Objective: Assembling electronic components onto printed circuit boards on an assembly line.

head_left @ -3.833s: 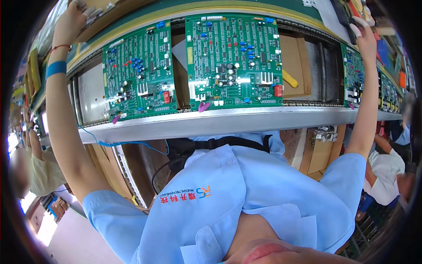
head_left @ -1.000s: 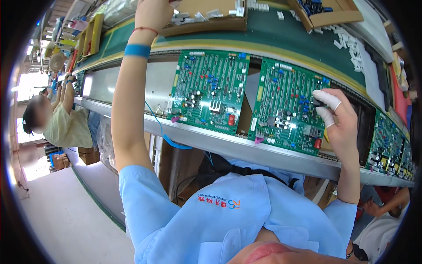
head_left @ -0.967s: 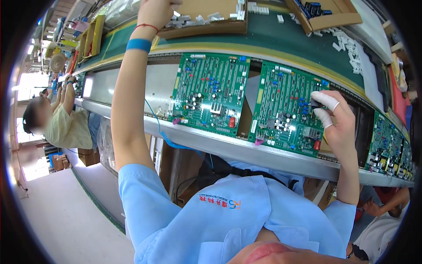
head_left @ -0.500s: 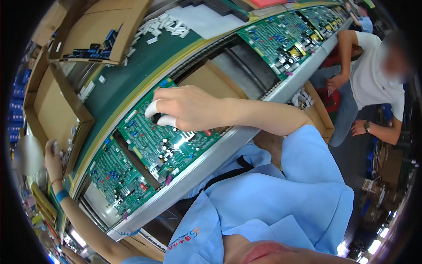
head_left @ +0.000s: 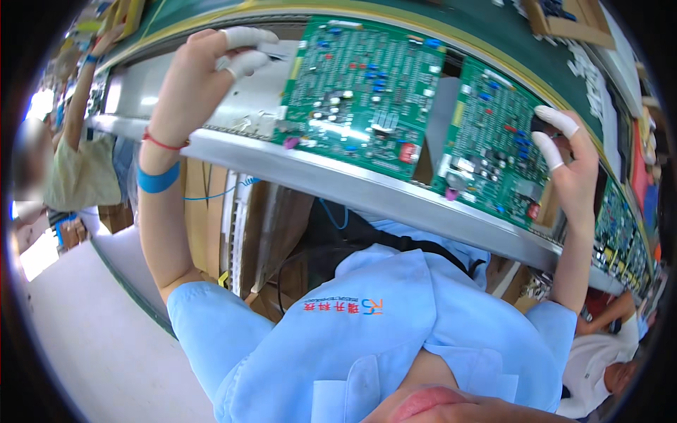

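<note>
Two green circuit boards, a left board (head_left: 360, 92) and a right board (head_left: 486, 134), lie on the conveyor rail (head_left: 331, 162) before me, crowded with small parts. My left hand (head_left: 204, 84) is raised beside the left board's left edge. White finger cots cover its thumb and finger, which are nearly together around something small and greyish, too blurred to name. Over the right edge of the right board is my right hand (head_left: 575, 155), also in white finger cots. Its thumb and finger close on a small black part (head_left: 542, 125), mostly hidden by the fingers.
More boards (head_left: 620, 233) follow along the line at right. A cardboard box (head_left: 575, 25) of dark blue parts and loose white pieces (head_left: 589, 74) sit on the green belt beyond. Co-workers are at far left and lower right. A blue coiled cord (head_left: 243, 183) hangs below the rail.
The view has swung round. My left hand has left the cardboard box and come beside the left board. My right hand has shifted from the middle of a board to its right edge.
</note>
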### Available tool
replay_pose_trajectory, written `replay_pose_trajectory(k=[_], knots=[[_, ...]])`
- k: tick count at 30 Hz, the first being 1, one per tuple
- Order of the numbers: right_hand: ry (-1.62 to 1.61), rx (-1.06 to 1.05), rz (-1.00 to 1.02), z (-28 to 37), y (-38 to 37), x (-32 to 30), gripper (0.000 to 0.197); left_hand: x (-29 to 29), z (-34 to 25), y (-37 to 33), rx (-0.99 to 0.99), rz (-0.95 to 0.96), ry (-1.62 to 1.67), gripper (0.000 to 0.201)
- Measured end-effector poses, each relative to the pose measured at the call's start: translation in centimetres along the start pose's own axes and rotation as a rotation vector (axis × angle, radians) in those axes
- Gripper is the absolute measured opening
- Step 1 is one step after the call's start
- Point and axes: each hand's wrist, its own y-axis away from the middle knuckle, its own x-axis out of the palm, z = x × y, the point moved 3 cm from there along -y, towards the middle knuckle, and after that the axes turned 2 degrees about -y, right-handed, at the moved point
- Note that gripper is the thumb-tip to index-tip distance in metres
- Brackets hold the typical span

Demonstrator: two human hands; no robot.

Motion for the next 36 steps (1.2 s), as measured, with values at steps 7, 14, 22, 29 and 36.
replay_pose_trajectory(k=[7,14,22,29,36], knots=[[0.029,-0.157,0.086,3.7,-3.7,2.5,0.029,2.6,1.3,2.7,0.209,-0.01,-0.142,0.008],[0.089,-0.208,0.134,4.1,-4.3,3.5,0.029,4.1,1.1,2.7,0.265,0.01,-0.196,0.009],[0.111,-0.191,0.16,3.3,-4.1,3.4,0.029,4.1,1.0,3.1,0.288,0.028,-0.271,0.015],[0.131,-0.218,0.162,3.3,-4.2,3.6,0.029,4.2,0.2,3.0,0.341,-0.03,-0.292,0.012],[0.151,-0.243,0.154,3.4,-4.1,3.4,0.029,4.1,0.1,3.0,0.371,-0.022,-0.325,0.013]])
